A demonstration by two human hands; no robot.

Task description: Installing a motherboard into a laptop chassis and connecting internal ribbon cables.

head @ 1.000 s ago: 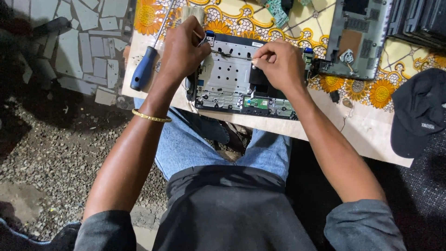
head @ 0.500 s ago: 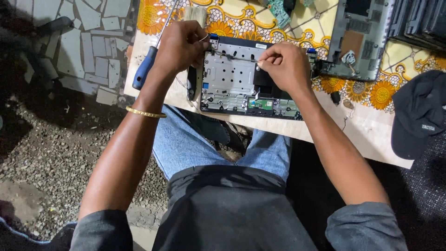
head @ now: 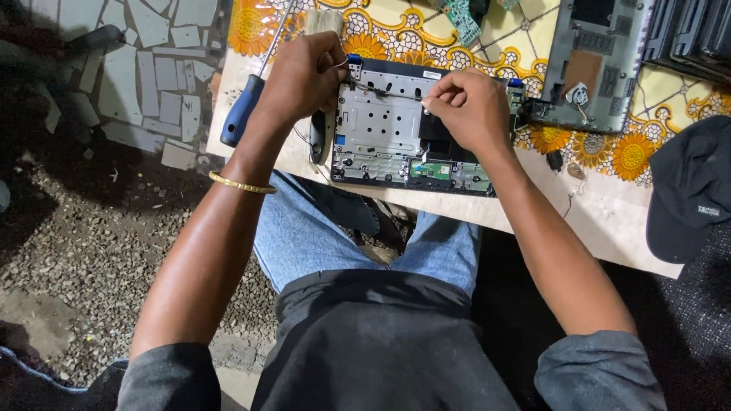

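1. Right hand (head: 470, 106) curled over the upper middle of the opened laptop base (head: 396, 125), thumb and forefinger pressed together at a spot on the metal plate; whatever sits between the fingertips too small to tell.
2. Left hand (head: 303, 76) clamped on the upper left corner of the same laptop base, fingers folded over its edge, well apart from the pinch, across the bare plate.
3. Laptop base lying flat, inside up, under both hands at the near edge of the table (head: 609, 221), a small green circuit strip (head: 431, 170) showing along the side nearest the body, below the pinch.
4. Just beyond the left hand's outer side, a blue-handled screwdriver (head: 242, 110) lying on the table corner, shaft angled away past the knuckles.
5. Gold bangle (head: 242, 183) around the left wrist, nearer the body than the clamped fingers.
6. Beyond the right hand's outer side, a second grey laptop shell (head: 594, 65) lying open-side up, touching or just beside the base's far corner; which, cannot be told.
7. Farther out on that side, a dark cap (head: 689, 190) resting at the table's edge.
8. Past the fingertips, a small green circuit board (head: 461, 19) on the flowered tablecloth (head: 396, 34).
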